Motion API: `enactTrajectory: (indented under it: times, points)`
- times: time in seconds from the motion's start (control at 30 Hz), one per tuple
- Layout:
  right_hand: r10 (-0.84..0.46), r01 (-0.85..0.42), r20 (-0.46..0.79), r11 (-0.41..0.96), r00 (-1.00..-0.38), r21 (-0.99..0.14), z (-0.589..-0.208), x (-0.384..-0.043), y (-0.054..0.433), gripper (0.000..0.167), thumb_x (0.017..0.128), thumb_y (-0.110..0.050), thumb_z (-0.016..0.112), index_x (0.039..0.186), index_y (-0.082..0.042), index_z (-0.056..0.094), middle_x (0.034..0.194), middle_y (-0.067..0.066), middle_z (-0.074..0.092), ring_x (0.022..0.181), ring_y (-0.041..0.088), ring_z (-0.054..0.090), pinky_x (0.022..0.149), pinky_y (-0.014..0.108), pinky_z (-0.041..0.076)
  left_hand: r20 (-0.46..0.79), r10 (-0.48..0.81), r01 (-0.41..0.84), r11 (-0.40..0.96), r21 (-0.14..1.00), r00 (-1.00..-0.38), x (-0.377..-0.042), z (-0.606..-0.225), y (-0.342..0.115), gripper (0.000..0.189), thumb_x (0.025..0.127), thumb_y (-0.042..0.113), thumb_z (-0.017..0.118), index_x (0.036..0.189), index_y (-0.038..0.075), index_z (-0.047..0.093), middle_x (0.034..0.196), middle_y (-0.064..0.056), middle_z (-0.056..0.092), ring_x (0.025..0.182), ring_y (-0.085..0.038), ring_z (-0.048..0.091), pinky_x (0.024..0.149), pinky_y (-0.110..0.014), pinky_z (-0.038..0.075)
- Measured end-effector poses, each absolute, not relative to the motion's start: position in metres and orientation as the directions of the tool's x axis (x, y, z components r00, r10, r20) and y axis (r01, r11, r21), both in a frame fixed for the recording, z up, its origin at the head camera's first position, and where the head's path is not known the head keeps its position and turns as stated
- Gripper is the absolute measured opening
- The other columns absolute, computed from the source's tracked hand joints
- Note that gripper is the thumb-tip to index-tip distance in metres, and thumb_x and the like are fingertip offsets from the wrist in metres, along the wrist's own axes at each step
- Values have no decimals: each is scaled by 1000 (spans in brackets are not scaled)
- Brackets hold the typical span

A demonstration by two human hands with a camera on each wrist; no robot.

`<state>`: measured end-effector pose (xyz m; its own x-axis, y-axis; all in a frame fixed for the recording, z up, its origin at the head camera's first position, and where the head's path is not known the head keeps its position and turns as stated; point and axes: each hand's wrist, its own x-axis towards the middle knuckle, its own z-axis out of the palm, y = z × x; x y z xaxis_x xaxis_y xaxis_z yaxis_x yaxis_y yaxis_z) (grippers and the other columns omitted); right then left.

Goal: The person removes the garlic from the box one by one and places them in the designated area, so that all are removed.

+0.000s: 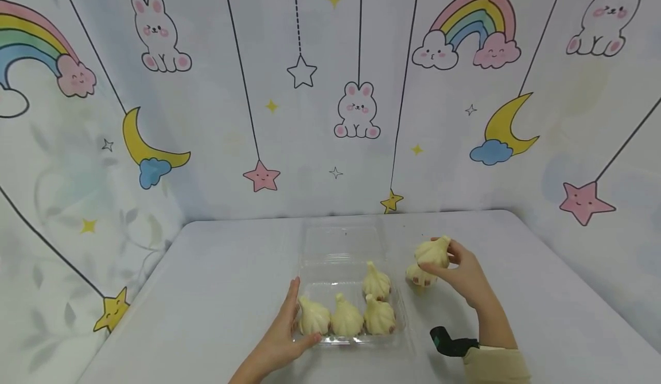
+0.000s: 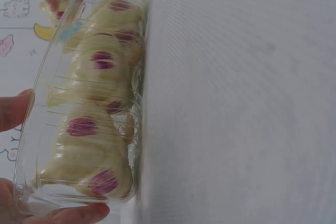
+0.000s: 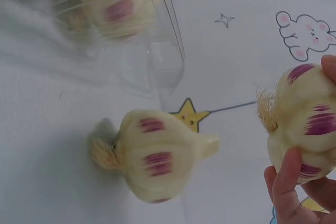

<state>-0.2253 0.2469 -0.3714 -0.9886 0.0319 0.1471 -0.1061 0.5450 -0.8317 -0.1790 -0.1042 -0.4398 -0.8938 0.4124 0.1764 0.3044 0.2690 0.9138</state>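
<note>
A clear plastic clamshell box stands on the table with its lid folded back. Inside are several pale garlic bulbs with purple patches, three in the front row and one behind at the right. My left hand grips the box's front left corner, thumb on the front wall, fingers along the side. Off to the right, my right hand holds a garlic bulb up between thumb and fingers, roots showing. Another garlic bulb lies on the table below it, right of the box.
A white cloth covers the table. Behind it hangs a backdrop printed with rabbits, stars and rainbows. A dark strap piece sticks out by the right sleeve.
</note>
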Motion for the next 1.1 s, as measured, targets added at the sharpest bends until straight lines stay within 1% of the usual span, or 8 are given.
enactTrajectory:
  times: [0.17, 0.27, 0.4, 0.67, 0.77, 0.9, 1.1]
  points:
    - [73, -31, 84, 546, -994, -837, -373, -224, 259, 73, 81, -32, 69, 138, -2, 35, 136, 23, 36, 115, 39, 38, 81, 46, 44, 176, 412, 305, 273, 912, -894, -179, -440, -104, 103, 81, 16, 69, 143, 0, -11, 144, -33, -16, 122, -62, 9, 91, -65, 29]
    - [84, 12, 41, 553, -996, -833, -375, -225, 266, 80, 82, -34, 67, 141, 2, 26, 139, 25, 30, 117, 41, 36, 84, 48, 43, 177, 413, 305, 270, 913, -893, -178, -440, -104, 103, 81, 17, 69, 143, -1, -11, 143, -33, -17, 122, -62, 9, 92, -65, 29]
    - [94, 35, 21, 554, -995, -832, -378, -227, 273, 85, 83, -35, 66, 142, 5, 19, 141, 27, 27, 118, 42, 35, 86, 51, 42, 174, 413, 303, 270, 914, -894, -178, -441, -103, 102, 82, 18, 69, 143, 0, -11, 143, -33, -17, 122, -63, 9, 92, -66, 28]
    - [123, 45, 24, 527, -992, -849, -385, -229, 283, 80, 83, -34, 66, 141, 3, 25, 139, 31, 27, 116, 43, 38, 85, 49, 44, 175, 401, 301, 276, 913, -899, -178, -440, -104, 103, 81, 19, 69, 144, 1, -11, 145, -31, -15, 122, -62, 9, 92, -66, 28]
    - [142, 78, -4, 518, -990, -852, -389, -230, 287, 80, 84, -36, 65, 141, 3, 24, 140, 32, 25, 119, 45, 36, 89, 54, 41, 180, 400, 304, 274, 912, -899, -178, -439, -104, 103, 81, 18, 69, 143, 0, -10, 145, -32, -15, 122, -62, 9, 91, -66, 29]
    - [158, 133, -57, 527, -986, -839, -394, -232, 292, 85, 84, -40, 64, 141, 6, 21, 141, 33, 22, 123, 48, 30, 94, 61, 34, 175, 401, 298, 268, 916, -899, -177, -438, -103, 103, 81, 16, 69, 143, 0, -11, 144, -32, -15, 123, -62, 9, 92, -65, 29]
    - [162, 169, -95, 543, -982, -822, -406, -237, 294, 84, 84, -37, 64, 138, 10, 23, 140, 33, 25, 124, 48, 26, 95, 61, 31, 169, 405, 292, 263, 919, -899, -177, -438, -103, 103, 81, 16, 69, 143, 0, -12, 144, -32, -16, 123, -62, 7, 92, -65, 29]
